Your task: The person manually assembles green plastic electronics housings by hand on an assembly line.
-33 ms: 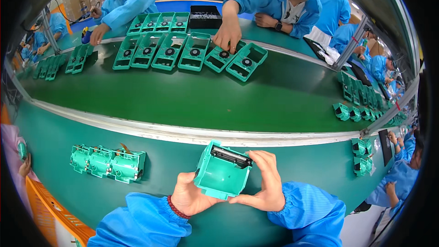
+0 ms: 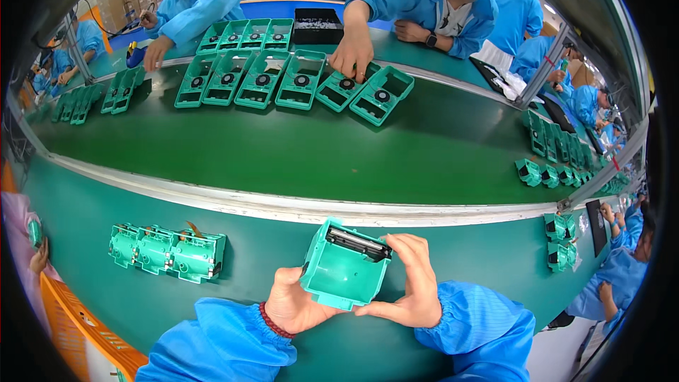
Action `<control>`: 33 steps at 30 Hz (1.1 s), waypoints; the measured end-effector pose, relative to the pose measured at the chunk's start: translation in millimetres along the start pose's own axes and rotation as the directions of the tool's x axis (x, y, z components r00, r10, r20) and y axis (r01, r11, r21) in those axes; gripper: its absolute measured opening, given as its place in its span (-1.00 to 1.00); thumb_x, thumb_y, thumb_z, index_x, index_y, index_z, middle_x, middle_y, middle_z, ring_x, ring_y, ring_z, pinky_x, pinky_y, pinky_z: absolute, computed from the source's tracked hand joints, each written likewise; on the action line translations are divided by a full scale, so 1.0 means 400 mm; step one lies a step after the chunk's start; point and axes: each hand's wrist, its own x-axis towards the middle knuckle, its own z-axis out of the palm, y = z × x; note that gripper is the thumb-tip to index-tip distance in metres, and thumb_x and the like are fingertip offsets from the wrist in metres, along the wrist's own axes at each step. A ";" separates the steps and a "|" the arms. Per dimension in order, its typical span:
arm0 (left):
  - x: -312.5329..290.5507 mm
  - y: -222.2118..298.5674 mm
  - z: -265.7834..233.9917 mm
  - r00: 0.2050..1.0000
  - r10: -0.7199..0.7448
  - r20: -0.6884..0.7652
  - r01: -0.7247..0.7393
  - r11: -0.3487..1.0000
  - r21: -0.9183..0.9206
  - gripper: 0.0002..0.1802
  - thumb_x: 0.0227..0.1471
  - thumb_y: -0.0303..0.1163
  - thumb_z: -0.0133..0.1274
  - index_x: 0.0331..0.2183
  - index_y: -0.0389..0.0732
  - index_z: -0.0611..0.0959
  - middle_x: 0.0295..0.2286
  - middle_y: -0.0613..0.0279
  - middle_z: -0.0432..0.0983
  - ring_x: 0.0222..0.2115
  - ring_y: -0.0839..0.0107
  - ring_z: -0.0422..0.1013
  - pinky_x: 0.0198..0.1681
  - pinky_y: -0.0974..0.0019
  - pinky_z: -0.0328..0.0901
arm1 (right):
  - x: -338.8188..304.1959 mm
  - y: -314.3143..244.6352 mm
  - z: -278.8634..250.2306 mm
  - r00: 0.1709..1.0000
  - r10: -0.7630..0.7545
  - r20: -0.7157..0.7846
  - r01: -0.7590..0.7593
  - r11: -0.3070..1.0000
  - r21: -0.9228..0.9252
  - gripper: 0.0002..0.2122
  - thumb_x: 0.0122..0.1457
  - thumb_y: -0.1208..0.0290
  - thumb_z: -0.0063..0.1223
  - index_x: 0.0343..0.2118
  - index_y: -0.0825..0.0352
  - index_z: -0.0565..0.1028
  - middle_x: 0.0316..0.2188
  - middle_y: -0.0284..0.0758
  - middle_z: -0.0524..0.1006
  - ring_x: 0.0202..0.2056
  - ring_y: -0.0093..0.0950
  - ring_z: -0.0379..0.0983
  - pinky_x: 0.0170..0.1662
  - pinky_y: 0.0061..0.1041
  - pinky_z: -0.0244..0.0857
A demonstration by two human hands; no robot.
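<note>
Both my hands hold up a green plastic housing [image 2: 343, 272], its open hollow side facing me. A black roller-like bar [image 2: 358, 242] with a shiny strip runs along the far inner edge of the housing. My left hand [image 2: 297, 304] cups the left side and underside, its fingers partly hidden behind the plastic. On the right, the thumb of my right hand [image 2: 411, 286] touches the lower edge and the fingertips press the upper right corner. Left of my hands, a row of three similar green housings [image 2: 166, 253] lies on the green table [image 2: 254, 297].
A pale rail [image 2: 233, 201] divides my table from a green conveyor belt [image 2: 297, 159]. Beyond it, co-workers handle green casings [image 2: 262, 79] with round black parts. More housings [image 2: 560, 242] sit at the right. An orange basket [image 2: 88, 325] stands at lower left.
The hand of the co-worker at the far left of the belt has shifted slightly right. My hands and the housing look nearly unmoved.
</note>
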 end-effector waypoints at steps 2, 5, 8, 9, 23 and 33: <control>0.002 -0.004 -0.004 0.999 0.002 0.041 -0.001 1.000 -0.024 -0.11 -0.29 0.09 0.01 0.02 -0.25 0.19 -0.05 -0.05 0.17 -0.09 -0.11 0.20 -0.12 -0.05 0.19 | -0.005 0.001 -0.004 1.000 -0.020 0.011 0.019 1.000 0.001 -0.20 -0.40 0.19 0.35 -0.05 0.45 0.22 -0.14 -0.15 0.27 -0.15 -0.21 0.19 -0.11 -0.32 0.12; -0.001 -0.004 -0.004 0.991 -0.016 0.131 0.027 0.996 -0.085 -0.22 -0.22 0.01 -0.04 0.01 -0.21 0.21 -0.05 0.05 0.20 -0.08 0.15 0.20 -0.04 0.01 0.10 | -0.006 0.001 -0.009 0.999 -0.033 0.025 0.033 0.999 0.005 -0.19 -0.40 0.18 0.35 -0.04 0.44 0.22 -0.12 -0.13 0.24 -0.14 -0.20 0.19 -0.11 -0.31 0.12; 0.005 0.003 0.010 0.984 0.000 0.177 0.027 0.988 -0.149 -0.25 -0.23 -0.11 0.02 0.00 -0.23 0.23 -0.06 0.08 0.21 -0.08 0.17 0.20 -0.03 0.07 0.11 | 0.001 -0.005 -0.012 1.000 -0.001 -0.003 0.000 0.995 -0.099 -0.17 -0.42 0.15 0.35 -0.03 0.42 0.20 -0.08 -0.10 0.20 -0.13 -0.17 0.18 -0.11 -0.30 0.12; 0.003 0.005 0.027 0.997 0.079 0.025 -0.081 0.989 0.126 -0.23 -0.28 -0.11 0.07 -0.02 -0.23 0.24 -0.09 0.07 0.22 -0.11 0.17 0.22 -0.09 0.10 0.16 | -0.007 -0.007 -0.008 1.000 -0.013 -0.012 0.010 0.981 -0.193 -0.16 -0.43 0.11 0.35 -0.04 0.40 0.21 -0.05 -0.07 0.16 -0.13 -0.16 0.17 -0.11 -0.30 0.12; -0.152 0.056 0.130 0.839 0.502 0.211 0.169 -0.609 0.775 -0.32 -0.34 -0.16 0.20 -0.12 -0.20 0.39 -0.30 -0.04 0.25 -0.29 0.05 0.20 -0.20 0.14 0.15 | -0.014 -0.045 0.116 0.928 -0.016 0.372 0.102 0.971 -0.214 -0.33 -0.23 0.35 0.15 -0.01 0.46 0.14 -0.18 -0.12 0.28 -0.17 -0.22 0.23 -0.11 -0.35 0.17; -0.512 0.444 0.161 0.793 0.606 0.064 0.447 -0.649 0.615 -0.22 -0.55 -0.54 0.25 -0.11 -0.21 0.38 -0.12 0.00 0.22 -0.09 0.03 0.14 -0.05 0.14 0.12 | 0.039 -0.041 0.180 0.920 -0.044 0.389 0.068 0.997 -0.047 -0.40 -0.22 0.50 0.03 -0.03 0.48 0.13 -0.14 -0.02 0.22 -0.10 -0.10 0.14 -0.02 -0.32 0.10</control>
